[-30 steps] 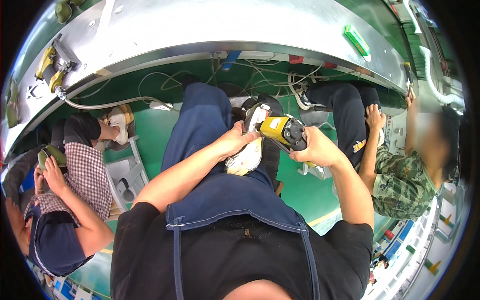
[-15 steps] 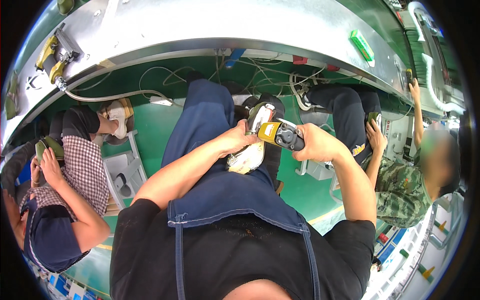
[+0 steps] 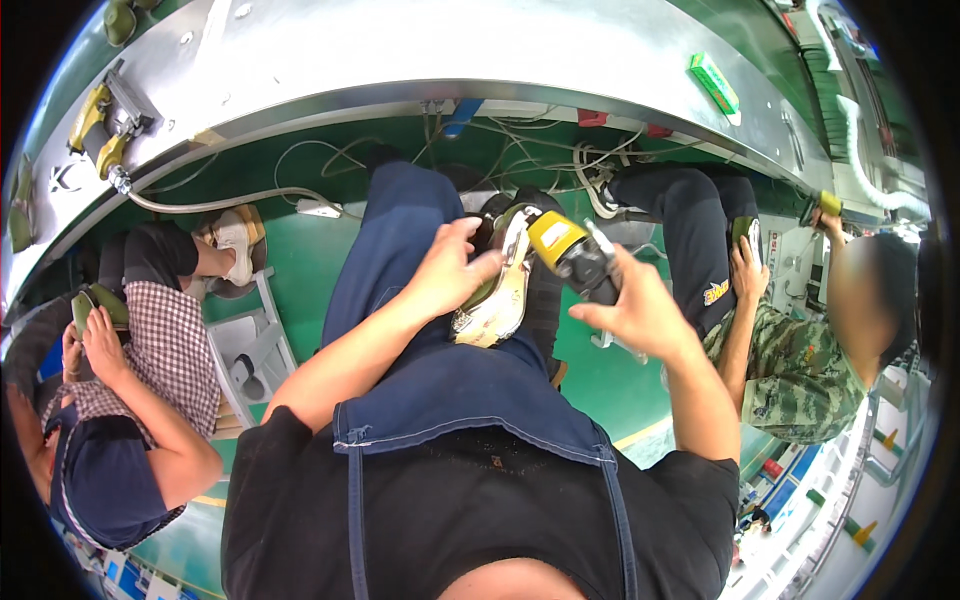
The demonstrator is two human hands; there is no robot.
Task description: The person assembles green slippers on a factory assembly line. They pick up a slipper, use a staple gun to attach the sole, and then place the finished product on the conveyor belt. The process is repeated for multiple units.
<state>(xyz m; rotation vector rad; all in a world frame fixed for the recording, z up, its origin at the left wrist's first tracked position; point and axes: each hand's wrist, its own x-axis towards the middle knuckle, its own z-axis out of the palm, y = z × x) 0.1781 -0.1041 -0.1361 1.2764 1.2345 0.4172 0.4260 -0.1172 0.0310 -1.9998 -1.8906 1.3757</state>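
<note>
Nearest, on the lap over a blue apron, the left hand presses down on a pale shoe, its fingers curled over the upper and heel so the shoe lies pinned across the thigh, sole edge facing the tool. At about three o'clock of the shoe, the right hand wraps a yellow-and-black power tool, fingers closed round its dark grip, the yellow head touching or just beside the shoe's toe end; the exact contact is hidden. Compared with a second ago, the tool has swung down and in: then it was held higher and clear of the shoe at one o'clock, now its head sits right at the shoe, so the work on the shoe looks under way rather than being lined up. The left hand has barely shifted. Farther out, a person in a checked shirt sits at nine o'clock, holding a green object as before, and a person in a camouflage shirt at three o'clock has lowered the raised arm. Beyond, at twelve o'clock, curves the metal bench with cables under it.
</note>
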